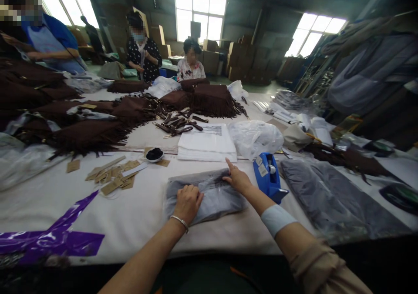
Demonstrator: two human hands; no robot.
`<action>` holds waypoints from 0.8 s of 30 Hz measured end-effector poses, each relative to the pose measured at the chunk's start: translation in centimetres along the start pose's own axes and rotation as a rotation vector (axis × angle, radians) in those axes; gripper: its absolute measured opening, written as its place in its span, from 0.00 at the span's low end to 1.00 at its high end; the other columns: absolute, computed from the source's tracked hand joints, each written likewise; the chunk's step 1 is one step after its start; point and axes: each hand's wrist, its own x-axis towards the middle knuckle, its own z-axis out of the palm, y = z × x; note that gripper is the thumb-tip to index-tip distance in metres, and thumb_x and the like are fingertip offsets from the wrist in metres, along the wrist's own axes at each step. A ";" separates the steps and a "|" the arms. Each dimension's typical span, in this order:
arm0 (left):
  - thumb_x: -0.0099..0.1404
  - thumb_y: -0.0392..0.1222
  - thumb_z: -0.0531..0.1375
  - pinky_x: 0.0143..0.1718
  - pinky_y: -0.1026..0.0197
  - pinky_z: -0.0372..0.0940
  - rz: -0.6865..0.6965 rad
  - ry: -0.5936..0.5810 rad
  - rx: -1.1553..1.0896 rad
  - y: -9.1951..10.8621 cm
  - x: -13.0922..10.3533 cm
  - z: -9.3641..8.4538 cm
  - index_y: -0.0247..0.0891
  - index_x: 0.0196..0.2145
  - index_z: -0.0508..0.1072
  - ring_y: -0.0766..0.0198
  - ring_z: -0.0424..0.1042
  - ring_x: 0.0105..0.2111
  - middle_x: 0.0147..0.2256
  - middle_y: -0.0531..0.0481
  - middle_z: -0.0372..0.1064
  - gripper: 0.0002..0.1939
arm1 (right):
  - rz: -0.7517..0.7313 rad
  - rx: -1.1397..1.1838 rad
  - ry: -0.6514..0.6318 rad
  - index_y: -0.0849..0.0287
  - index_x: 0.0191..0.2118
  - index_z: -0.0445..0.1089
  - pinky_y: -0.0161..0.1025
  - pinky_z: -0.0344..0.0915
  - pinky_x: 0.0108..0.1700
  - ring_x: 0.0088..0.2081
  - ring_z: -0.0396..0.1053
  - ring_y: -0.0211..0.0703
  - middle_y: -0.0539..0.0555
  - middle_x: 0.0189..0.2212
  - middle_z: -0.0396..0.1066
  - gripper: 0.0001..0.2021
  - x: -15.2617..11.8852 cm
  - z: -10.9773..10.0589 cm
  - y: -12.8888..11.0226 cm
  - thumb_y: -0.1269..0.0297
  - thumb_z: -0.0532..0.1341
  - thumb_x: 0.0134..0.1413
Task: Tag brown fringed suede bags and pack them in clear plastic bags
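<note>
Both hands down on the bagged grey garment (205, 194), flat on the white table (137, 215), near edge, dead centre. Left hand (187, 202) knuckles curled, pressing the bag's front edge; bracelet on the wrist. Right hand (237, 178) lies flat on the far right corner, index finger stretched out toward 12 o'clock. Neither hand pinches or grips, both just press.

Surroundings from the bag:
- 3 o'clock, just beside the right wrist: blue tape dispenser (268, 176), close to the forearm.
- 12 o'clock: stack of folded white sheets (207, 144), touching or nearly touching the fingertip (can't tell which).
- 1 o'clock: crumpled clear plastic bag (254, 137).
- 11 o'clock: small white dish (154, 155) holding something dark, contents unclear.
- 10 o'clock: scatter of brown paper tags (112, 176).
- 8 o'clock: purple plastic strip (55, 237) at the table edge.
- 3–4 o'clock, further out: more grey fabric in clear wrap (329, 198).
- Far half of the table: brown fringed bags (210, 98) piled, loose brown straps (178, 124) between them and the white stack.

Three other people stand at the far side, at 10 to 12 o'clock, well apart from these hands. Cardboard boxes (235, 55) are stacked behind them.
</note>
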 end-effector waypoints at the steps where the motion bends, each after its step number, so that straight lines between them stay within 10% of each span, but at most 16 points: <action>1: 0.67 0.42 0.52 0.38 0.54 0.54 0.003 0.005 -0.005 0.0 0.0 0.0 0.37 0.30 0.68 0.55 0.64 0.36 0.33 0.45 0.66 0.10 | -0.005 0.031 0.007 0.55 0.66 0.32 0.38 0.62 0.37 0.35 0.69 0.43 0.55 0.39 0.68 0.42 -0.4 0.1 0.2 0.56 0.60 0.54; 6: 0.67 0.43 0.53 0.39 0.53 0.55 0.011 0.003 -0.026 -0.3 0.0 0.0 0.37 0.32 0.68 0.56 0.65 0.36 0.33 0.46 0.68 0.10 | -0.035 0.248 0.076 0.48 0.64 0.44 0.39 0.63 0.37 0.35 0.67 0.43 0.52 0.40 0.66 0.44 -2.3 1.4 -0.3 0.57 0.67 0.43; 13: 0.62 0.48 0.58 0.41 0.54 0.59 -0.133 -0.006 -0.211 -4.5 -2.4 -2.3 0.38 0.35 0.70 0.55 0.68 0.38 0.34 0.47 0.70 0.10 | -0.028 0.451 0.206 0.59 0.44 0.71 0.46 0.59 0.52 0.46 0.63 0.48 0.58 0.41 0.66 0.15 -1.5 0.0 -1.3 0.57 0.55 0.56; 24: 0.61 0.48 0.56 0.31 0.63 0.59 -0.409 -0.060 -0.552 -6.2 -2.8 -2.1 0.38 0.27 0.69 0.64 0.67 0.27 0.25 0.53 0.68 0.12 | -0.438 0.436 -0.432 0.59 0.27 0.73 0.33 0.63 0.31 0.26 0.67 0.37 0.50 0.22 0.71 0.28 0.2 -0.6 -11.4 0.51 0.42 0.63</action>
